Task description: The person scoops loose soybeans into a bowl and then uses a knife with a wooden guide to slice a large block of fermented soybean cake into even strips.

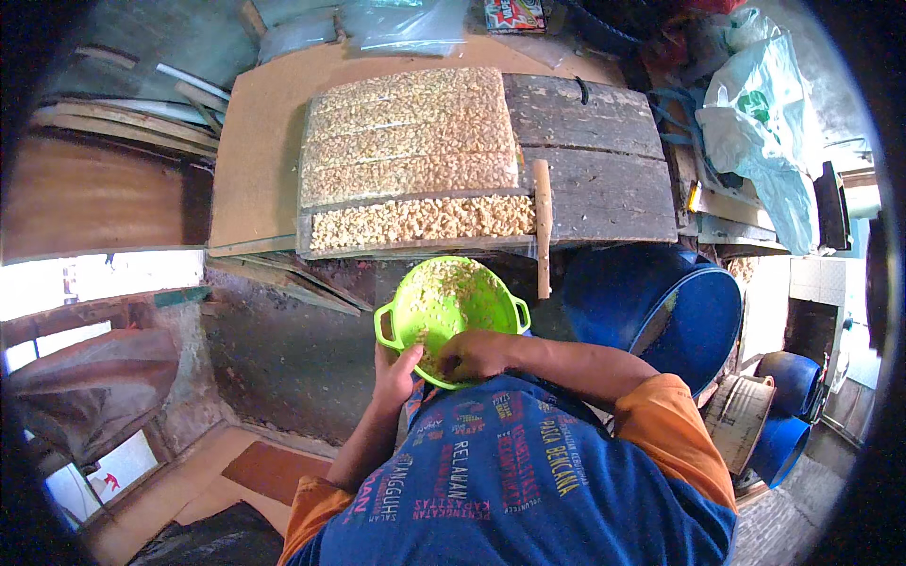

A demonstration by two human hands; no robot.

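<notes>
My left hand point(398, 375) grips the near left rim of a lime-green plastic basin point(425, 311), its thumb over the edge. Pale beans, which look like split soybeans point(453, 274), cling to the basin's far inner wall, with a few scattered on its floor. Down inside the near side is my right hand point(478, 356), fingers curled; whether they hold any beans is hidden. Beyond the basin, a strip of loose-topped beans point(425, 219) lies along the near edge of a wooden board point(594, 170). Several flat, plastic-covered rows of beans point(410, 134) lie behind it.
A wooden stick point(543, 226) lies across the board's front edge, overhanging it. Blue plastic drums point(697, 329) stand at the right below the table. A plastic bag point(754, 113) hangs or rests at the upper right. Clear plastic sheets point(407, 28) lie at the back, near a printed box point(515, 15).
</notes>
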